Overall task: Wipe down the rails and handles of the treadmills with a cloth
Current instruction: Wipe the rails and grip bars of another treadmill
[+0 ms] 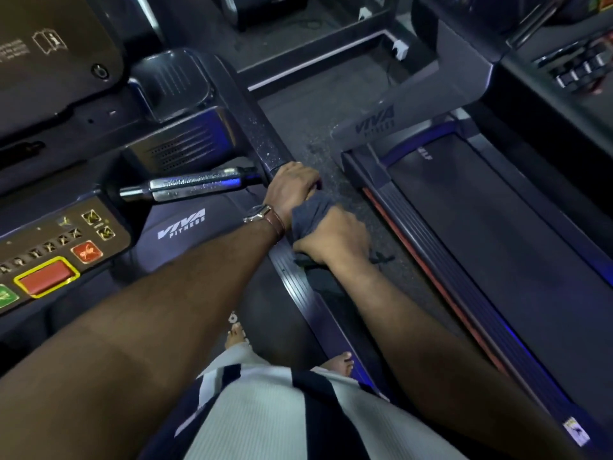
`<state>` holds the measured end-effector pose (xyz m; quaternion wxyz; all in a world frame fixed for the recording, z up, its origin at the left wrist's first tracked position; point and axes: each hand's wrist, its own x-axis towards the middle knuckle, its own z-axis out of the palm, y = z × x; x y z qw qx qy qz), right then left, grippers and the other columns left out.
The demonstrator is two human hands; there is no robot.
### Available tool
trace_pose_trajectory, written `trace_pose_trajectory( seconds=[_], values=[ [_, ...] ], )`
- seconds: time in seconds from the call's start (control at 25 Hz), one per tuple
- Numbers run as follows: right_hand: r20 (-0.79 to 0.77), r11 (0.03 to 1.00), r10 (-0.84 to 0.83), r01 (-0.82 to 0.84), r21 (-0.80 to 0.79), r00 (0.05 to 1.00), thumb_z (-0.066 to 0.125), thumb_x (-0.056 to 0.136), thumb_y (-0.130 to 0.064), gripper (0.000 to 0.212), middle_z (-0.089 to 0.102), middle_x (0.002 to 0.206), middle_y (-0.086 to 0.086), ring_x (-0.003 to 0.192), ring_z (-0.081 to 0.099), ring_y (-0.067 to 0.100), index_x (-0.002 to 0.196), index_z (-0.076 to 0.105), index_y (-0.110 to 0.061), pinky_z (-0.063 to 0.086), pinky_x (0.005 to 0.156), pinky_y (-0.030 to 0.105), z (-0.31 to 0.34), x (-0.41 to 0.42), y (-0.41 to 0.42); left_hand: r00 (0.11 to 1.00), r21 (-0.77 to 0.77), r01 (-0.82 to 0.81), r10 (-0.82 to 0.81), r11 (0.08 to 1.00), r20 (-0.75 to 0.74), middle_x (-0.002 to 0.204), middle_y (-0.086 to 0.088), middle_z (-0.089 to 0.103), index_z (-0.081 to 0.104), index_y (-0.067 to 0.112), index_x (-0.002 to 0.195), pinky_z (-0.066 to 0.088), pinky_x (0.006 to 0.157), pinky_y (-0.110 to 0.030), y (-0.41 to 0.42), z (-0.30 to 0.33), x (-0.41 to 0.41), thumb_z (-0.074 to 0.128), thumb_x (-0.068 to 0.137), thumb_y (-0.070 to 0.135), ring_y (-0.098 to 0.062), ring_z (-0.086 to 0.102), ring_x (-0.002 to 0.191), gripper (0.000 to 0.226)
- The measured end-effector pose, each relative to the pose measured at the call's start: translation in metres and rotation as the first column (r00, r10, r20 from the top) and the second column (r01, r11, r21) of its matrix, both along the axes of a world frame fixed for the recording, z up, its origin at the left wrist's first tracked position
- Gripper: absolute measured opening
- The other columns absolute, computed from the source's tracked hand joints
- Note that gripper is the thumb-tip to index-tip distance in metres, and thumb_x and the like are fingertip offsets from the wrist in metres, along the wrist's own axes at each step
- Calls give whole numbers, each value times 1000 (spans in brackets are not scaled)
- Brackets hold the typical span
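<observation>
Treadmills fill the head view: a console (59,257) with a red stop button at left, a chrome handle (195,185) beside it, a second belt (491,227) at right. The left hand (292,187) curls over the side rail (262,134); the right hand (335,237) clutches a dark cloth (311,210) bunched against that rail. Fingertips are hidden beneath.

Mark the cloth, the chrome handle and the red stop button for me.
cloth (310,212), head view, on the grey bunched fabric between the two hands.
chrome handle (195,184), head view, middle of the shiny bar.
red stop button (44,277), head view, centre of its yellow-edged face.
</observation>
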<state>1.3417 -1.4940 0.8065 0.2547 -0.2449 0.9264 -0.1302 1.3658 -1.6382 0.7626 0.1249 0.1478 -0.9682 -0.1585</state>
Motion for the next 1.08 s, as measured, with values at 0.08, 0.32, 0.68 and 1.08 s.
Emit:
trace_pose_trajectory(
  seconds=[0.08,0.32,0.68,1.08],
  values=[
    [257,981,-23,72,-181,966,92,54,-46,64,71,105,7,100,68,24,105,70,-13,56,85,32,-10,-17,3,995,-31,91,-92,995,-46,71,-16,63,63,6,75,36,79,-37,-5,-2,1,53,80,15,-35,60,71,14],
    [924,755,-215,654,-47,315,72,88,-36,28,71,72,3,69,71,16,86,67,-8,54,77,22,-17,-38,13,980,-271,87,-34,959,195,115,-19,60,64,2,101,17,115,-59,-11,5,20,25,92,41,-37,46,125,56],
    [-606,989,-66,132,65,792,87,52,-37,79,65,101,13,86,64,31,117,55,-6,50,74,39,-33,58,-25,780,-227,618,-553,753,292,86,-14,70,67,10,82,44,77,-41,-58,20,-8,10,93,45,-37,63,82,68],
    [-314,981,-193,184,-59,930,73,71,-37,63,63,130,9,115,61,31,129,61,-15,48,96,36,-3,47,-27,833,-312,541,-446,781,326,104,-18,70,69,8,102,47,81,-39,-50,29,1,42,99,31,-37,65,97,36]
  ],
)
